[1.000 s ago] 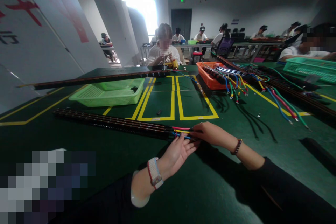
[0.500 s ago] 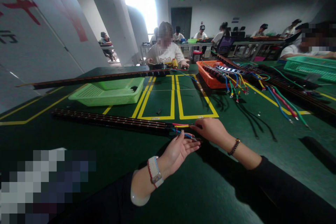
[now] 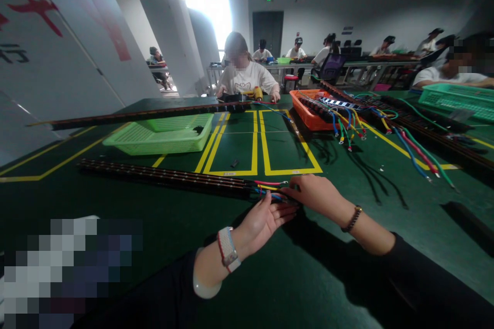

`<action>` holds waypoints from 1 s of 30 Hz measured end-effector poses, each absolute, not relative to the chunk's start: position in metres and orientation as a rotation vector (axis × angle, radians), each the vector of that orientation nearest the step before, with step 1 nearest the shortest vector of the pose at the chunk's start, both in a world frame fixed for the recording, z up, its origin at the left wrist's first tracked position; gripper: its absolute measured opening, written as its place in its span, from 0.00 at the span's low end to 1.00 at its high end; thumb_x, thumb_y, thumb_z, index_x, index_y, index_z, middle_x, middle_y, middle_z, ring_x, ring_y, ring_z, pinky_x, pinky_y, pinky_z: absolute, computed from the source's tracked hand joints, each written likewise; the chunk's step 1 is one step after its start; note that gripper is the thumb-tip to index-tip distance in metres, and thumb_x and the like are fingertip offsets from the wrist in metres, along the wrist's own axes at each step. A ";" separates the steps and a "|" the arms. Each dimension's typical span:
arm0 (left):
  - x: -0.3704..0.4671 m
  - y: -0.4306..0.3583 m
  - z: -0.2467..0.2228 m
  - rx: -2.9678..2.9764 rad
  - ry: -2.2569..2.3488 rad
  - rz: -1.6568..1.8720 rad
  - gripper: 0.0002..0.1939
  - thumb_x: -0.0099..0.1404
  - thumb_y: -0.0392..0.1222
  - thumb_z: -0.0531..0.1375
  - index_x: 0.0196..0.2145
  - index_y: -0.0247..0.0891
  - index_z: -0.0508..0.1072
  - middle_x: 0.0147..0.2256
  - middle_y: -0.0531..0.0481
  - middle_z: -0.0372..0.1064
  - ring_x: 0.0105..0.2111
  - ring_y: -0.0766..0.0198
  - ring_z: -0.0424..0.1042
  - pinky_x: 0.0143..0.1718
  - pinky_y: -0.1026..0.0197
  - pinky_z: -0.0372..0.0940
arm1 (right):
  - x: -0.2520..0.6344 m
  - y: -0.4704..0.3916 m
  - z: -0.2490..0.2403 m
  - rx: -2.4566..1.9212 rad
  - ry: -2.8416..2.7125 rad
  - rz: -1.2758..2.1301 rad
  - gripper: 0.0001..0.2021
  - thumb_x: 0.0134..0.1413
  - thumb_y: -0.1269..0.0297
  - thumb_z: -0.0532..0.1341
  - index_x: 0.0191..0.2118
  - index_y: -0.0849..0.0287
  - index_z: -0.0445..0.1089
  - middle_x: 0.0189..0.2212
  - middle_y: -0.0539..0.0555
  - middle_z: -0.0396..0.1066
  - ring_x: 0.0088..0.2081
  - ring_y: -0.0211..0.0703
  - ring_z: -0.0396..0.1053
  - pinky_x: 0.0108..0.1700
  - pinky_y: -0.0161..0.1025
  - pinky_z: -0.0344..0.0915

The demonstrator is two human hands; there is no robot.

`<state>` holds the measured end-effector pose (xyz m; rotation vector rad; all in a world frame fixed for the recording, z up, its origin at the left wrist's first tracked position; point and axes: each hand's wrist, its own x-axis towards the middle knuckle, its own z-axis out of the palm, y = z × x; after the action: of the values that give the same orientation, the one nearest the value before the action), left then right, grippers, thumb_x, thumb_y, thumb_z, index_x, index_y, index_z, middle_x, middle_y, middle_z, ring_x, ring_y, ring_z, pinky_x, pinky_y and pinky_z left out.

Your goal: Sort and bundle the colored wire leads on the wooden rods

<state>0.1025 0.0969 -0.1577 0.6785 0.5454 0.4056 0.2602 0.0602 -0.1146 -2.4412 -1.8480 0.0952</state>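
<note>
A long dark strip bundle (image 3: pixel 165 175) lies on the green table, with red, yellow and blue wires at its right end. My left hand (image 3: pixel 262 221) is palm up beneath these wires, its fingers stretched out and its thumb beside the blue wires (image 3: pixel 266 194). My right hand (image 3: pixel 314 190) comes from the right, fingertips pinched on wire ends just above my left fingers. Which wires it grips is partly hidden. The red wire (image 3: pixel 268 182) sticks out free, its ring terminal left of my right knuckles.
A light green basket (image 3: pixel 154 148) stands beyond the bundle, with a long strip (image 3: pixel 146 114) across it. To the right are an orange basket (image 3: pixel 309 121) with wired strips and a green basket (image 3: pixel 459 103). A co-worker (image 3: pixel 247 77) sits opposite. A black bar (image 3: pixel 469 223) lies at right.
My right hand has shifted slightly right and down, closer to my left fingers. The red wire's end now shows free of the right fingertips. My left hand has barely moved.
</note>
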 end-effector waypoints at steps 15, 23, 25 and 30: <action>0.103 0.097 -0.153 0.673 0.604 0.409 0.21 0.60 0.57 0.47 0.38 0.35 0.65 0.33 0.48 0.69 0.32 0.71 0.70 0.46 0.62 0.65 | 0.253 0.057 -0.107 -2.379 -1.950 0.511 0.29 0.54 0.41 0.47 0.30 0.62 0.73 0.25 0.54 0.67 0.20 0.22 0.48 0.27 0.27 0.44; 0.101 0.096 -0.156 0.805 0.604 0.342 0.20 0.60 0.56 0.46 0.38 0.37 0.64 0.31 0.48 0.69 0.26 0.72 0.69 0.28 0.71 0.60 | 0.257 0.063 -0.114 -2.351 -1.880 0.419 0.25 0.55 0.45 0.48 0.32 0.60 0.73 0.28 0.53 0.68 0.23 0.22 0.51 0.28 0.26 0.44; 0.099 0.097 -0.157 0.867 0.591 0.276 0.17 0.60 0.55 0.49 0.36 0.37 0.63 0.29 0.49 0.69 0.23 0.73 0.67 0.24 0.72 0.56 | 0.256 0.065 -0.117 -2.409 -1.854 0.394 0.26 0.54 0.43 0.48 0.31 0.59 0.73 0.28 0.53 0.68 0.22 0.22 0.50 0.29 0.26 0.44; 0.097 0.098 -0.161 0.922 0.545 0.220 0.15 0.58 0.53 0.51 0.34 0.37 0.62 0.30 0.49 0.69 0.24 0.75 0.67 0.25 0.74 0.57 | 0.252 0.065 -0.122 -2.486 -1.836 0.412 0.27 0.53 0.41 0.48 0.31 0.59 0.73 0.28 0.54 0.68 0.24 0.24 0.53 0.31 0.26 0.47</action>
<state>0.0967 0.0982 -0.1605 0.9217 0.5449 0.2202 0.2521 0.0645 -0.1216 -2.4857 -1.8360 0.4117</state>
